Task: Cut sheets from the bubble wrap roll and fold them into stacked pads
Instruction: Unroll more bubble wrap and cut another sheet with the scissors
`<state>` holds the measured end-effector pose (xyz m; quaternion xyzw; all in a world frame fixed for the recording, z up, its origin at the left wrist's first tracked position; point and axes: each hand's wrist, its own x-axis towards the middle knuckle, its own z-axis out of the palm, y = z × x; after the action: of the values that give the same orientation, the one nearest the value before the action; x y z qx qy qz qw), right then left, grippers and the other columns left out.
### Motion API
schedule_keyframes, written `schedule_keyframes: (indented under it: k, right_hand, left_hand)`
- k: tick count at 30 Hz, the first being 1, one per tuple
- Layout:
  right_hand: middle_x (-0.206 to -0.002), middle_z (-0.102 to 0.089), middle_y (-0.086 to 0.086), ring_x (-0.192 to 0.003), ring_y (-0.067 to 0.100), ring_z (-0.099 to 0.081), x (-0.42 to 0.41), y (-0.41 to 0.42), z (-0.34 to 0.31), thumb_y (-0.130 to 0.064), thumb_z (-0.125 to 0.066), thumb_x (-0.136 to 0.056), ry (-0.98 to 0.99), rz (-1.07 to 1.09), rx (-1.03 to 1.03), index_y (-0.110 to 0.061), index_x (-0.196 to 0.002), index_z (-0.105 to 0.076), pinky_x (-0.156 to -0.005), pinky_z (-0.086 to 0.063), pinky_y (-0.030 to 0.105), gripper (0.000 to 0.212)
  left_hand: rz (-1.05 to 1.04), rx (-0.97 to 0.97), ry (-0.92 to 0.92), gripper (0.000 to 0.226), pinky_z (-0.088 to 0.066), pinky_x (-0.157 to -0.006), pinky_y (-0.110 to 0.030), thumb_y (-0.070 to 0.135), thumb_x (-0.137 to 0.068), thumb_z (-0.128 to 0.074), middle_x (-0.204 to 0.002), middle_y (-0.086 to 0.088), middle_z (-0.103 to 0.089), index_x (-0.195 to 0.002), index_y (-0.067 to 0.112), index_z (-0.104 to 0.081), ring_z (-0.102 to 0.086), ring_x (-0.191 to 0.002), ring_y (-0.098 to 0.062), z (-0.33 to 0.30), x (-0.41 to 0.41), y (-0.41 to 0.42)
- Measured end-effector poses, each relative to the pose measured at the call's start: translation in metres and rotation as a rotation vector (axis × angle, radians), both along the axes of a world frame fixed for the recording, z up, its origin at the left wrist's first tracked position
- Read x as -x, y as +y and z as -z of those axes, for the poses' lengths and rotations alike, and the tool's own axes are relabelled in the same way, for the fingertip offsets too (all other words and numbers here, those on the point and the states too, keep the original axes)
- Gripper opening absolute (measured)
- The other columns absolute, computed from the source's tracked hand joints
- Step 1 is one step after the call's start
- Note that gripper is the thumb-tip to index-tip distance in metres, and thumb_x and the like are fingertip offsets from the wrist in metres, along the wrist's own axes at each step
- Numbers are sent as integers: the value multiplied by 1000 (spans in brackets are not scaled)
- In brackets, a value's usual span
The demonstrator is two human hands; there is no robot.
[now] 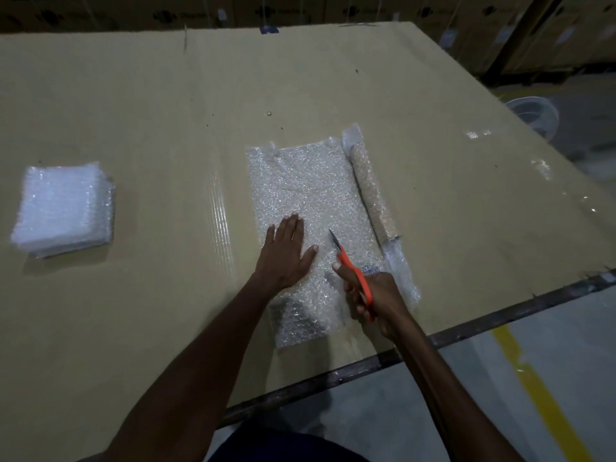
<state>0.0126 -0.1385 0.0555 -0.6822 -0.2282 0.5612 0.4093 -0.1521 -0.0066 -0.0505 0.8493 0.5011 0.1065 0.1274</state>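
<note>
An unrolled sheet of bubble wrap (306,191) lies flat in the middle of the cardboard-covered table (150,105). Along its right edge lies the thin bubble wrap roll (373,191), almost down to its brown core. My left hand (286,251) presses flat on the sheet with straight fingers. My right hand (373,298) grips orange-handled scissors (353,271), whose blades point away from me over the sheet near the roll. A stack of folded bubble wrap pads (65,208) sits at the far left.
The table's dark metal front edge (433,338) runs diagonally close to my right arm, with grey floor and a yellow line (540,395) beyond it. Stacked cardboard boxes (300,8) line the back. A white fan (533,115) stands off the table's right side.
</note>
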Motion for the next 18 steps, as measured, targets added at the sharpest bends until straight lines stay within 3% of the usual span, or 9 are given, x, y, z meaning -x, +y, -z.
schedule_keyframes:
  k: [3, 10, 14, 18]
  right_hand:
    - [-55, -51, 12, -34, 16, -40, 2, 6, 4, -34, -89, -77, -8, 8, -1, 0, -77, -68, -35, -30, 18, 40]
    - [-57, -51, 13, -35, 15, -42, 4, 3, 1, -37, -88, -78, 20, 26, 15, 0, -79, -68, -36, -32, 18, 41]
    - [-59, -51, 14, -37, 16, -42, 4, 10, -2, -39, -87, -78, 38, 44, 18, -1, -80, -68, -36, -33, 18, 43]
    - [-55, -49, 14, -35, 17, -40, 1, 10, 8, -32, -88, -78, 59, 54, 5, 3, -80, -66, -35, -30, 18, 42]
  left_hand:
    - [26, -30, 47, 85, -15, -119, -57, 61, -92, -24, -157, -19, -30, -153, 3, -27, -28, -144, -36, -6, 0, 10]
    - [69, -54, 40, 79, -13, -118, -58, 59, -87, -29, -151, -18, -37, -146, 7, -39, -30, -140, -36, -16, -4, 33]
    - [34, -25, -2, 73, -8, -121, -55, 58, -101, -25, -162, -17, -21, -152, 6, -30, -15, -150, -33, -15, -13, 49]
    - [7, 32, 22, 80, -5, -121, -53, 61, -100, -18, -165, -17, -9, -156, 4, -19, -6, -153, -30, -7, -10, 62]
